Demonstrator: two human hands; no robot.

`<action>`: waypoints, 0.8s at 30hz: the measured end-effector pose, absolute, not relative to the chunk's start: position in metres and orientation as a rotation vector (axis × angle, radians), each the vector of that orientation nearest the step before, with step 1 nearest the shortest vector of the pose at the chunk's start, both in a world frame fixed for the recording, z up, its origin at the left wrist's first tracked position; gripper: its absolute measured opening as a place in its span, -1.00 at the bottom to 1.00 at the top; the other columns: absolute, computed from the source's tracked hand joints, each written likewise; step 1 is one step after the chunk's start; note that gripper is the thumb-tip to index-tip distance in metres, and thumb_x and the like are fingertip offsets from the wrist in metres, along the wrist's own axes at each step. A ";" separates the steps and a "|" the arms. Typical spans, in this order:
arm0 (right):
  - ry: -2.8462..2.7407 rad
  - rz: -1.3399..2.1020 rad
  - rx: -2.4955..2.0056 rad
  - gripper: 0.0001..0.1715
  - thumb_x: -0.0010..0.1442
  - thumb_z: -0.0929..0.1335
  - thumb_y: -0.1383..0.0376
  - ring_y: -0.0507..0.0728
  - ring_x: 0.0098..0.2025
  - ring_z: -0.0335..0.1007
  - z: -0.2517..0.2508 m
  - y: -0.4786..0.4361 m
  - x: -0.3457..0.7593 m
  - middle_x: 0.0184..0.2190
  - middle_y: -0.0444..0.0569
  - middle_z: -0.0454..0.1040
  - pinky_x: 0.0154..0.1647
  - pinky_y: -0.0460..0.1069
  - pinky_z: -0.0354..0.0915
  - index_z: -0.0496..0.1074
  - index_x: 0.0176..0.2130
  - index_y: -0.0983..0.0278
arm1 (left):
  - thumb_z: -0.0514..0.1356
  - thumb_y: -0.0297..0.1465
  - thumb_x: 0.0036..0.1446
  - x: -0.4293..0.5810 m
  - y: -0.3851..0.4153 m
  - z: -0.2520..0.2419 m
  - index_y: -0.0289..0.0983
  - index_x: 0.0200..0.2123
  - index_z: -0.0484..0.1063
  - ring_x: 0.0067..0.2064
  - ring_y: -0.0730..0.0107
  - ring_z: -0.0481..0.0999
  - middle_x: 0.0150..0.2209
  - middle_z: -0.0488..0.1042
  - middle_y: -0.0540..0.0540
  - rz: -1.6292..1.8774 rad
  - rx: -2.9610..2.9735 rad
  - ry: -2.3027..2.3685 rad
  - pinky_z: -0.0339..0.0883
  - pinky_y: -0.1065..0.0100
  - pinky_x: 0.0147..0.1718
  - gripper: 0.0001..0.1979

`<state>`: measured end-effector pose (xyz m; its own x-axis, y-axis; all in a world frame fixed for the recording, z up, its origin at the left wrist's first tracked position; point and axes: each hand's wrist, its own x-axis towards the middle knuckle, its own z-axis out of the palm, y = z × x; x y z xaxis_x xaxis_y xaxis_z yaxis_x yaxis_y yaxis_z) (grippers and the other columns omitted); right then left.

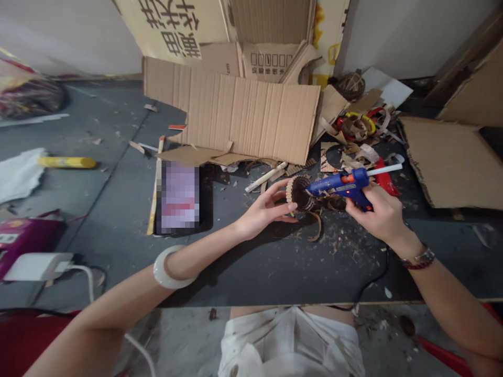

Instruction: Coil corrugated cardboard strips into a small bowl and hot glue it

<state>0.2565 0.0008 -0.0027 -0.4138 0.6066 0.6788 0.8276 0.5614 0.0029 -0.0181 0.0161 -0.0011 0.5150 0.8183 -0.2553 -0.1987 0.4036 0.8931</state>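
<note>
Up past the left fingertips we've got a big corrugated sheet [231, 112] lying across a printed carton [168, 26]: large dark Chinese characters on the flap, none I can read for sure, and a row of small outlined boxes on the panel behind. Under both hands runs the dark tabletop [271, 277], its near edge just below the wrists, and there's plenty of open room between the fingers and that edge, only crumbs and one black cable [371, 285] in the way. Right of the right fingers, a torn cardboard panel [448, 162] sits with ragged edges. Left of the left fingers lies a phone [178, 196], its screen pixelated, and beyond it a yellow tube [66, 162], label too small to read.

Now the action! The right hand [383, 217] has its fingers [377, 207] closed around the grip of a blue glue gun [338, 186], white glue stick [385, 169] poking out the back, with the nozzle right at a rolled cardboard ring [299, 192]. That ring sits just past the left hand [263, 209], whose fingers [277, 196] are loosely spread, tips against it; whether they're really gripping it, I can't tell.
</note>
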 end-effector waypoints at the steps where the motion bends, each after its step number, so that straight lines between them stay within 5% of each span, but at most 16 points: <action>1: -2.163 -0.453 -1.147 -0.59 0.08 0.38 0.38 0.14 -0.30 0.50 -0.003 0.001 0.257 -0.28 0.05 0.53 -0.29 -0.04 0.44 0.36 -0.04 0.34 | 0.31 -0.38 0.04 -0.018 0.016 -0.001 -0.10 0.15 0.23 0.02 0.14 0.44 0.04 0.38 -0.17 0.734 0.937 0.778 0.50 0.24 -0.20 -0.40; 24: -2.113 -0.584 -1.190 -0.55 0.07 0.36 0.41 0.16 -0.34 0.52 0.003 0.004 0.263 -0.33 0.03 0.54 -0.34 -0.02 0.46 0.35 0.00 0.33 | 0.31 -0.37 0.05 -0.020 0.017 -0.003 -0.09 0.13 0.25 0.05 0.10 0.42 0.04 0.39 -0.17 0.737 0.920 0.762 0.50 0.21 -0.18 -0.44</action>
<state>0.2626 0.0036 0.0028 -0.3887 0.5853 0.7115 0.8677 0.4923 0.0691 -0.0197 0.0174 -0.0029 0.5249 0.8141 -0.2485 -0.2210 0.4123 0.8838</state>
